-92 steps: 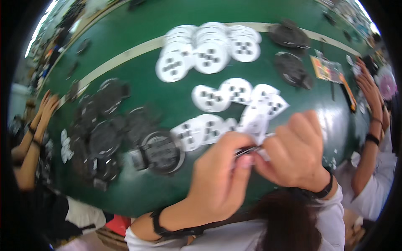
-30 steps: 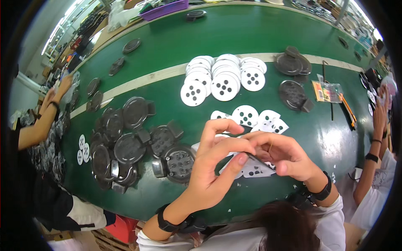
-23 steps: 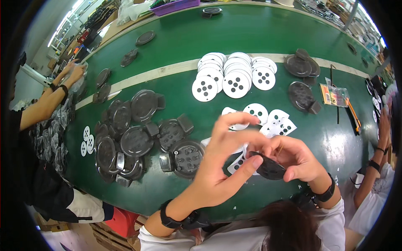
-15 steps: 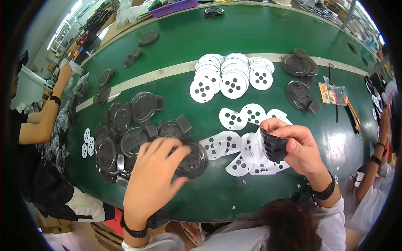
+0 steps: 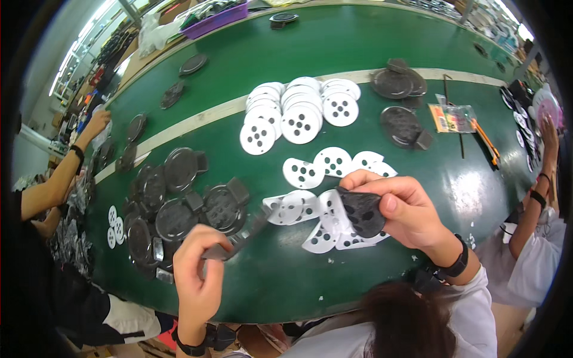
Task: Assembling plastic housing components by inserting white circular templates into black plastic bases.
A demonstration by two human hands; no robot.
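My left hand [image 5: 200, 271] grips a dark round plastic part [image 5: 246, 236] by its tab. The part is tilted nearly edge-on and smeared by motion. My right hand [image 5: 409, 215] pinches a thin black disc with holes [image 5: 364, 215] between thumb and fingers, over a loose spread of cut white backing pieces [image 5: 319, 238] with round holes. Left of these lies a cluster of similar dark round parts with tabs [image 5: 176, 221], some overlapping. The nearest one to my left hand has a holed face [image 5: 224, 209].
Overlapping white holed discs [image 5: 300, 124] sit mid-table. Dark parts [image 5: 401, 126], a flat packet [image 5: 453, 118] and an orange-handled cutter [image 5: 486, 143] lie to the right. A purple basket [image 5: 215, 19] stands at the back. Other people's arms [image 5: 62, 173] work at both sides.
My left hand has closed on a dark round part and raised it on edge from the table. My right hand still holds the black disc, now turned flatter. The view has shifted slightly.
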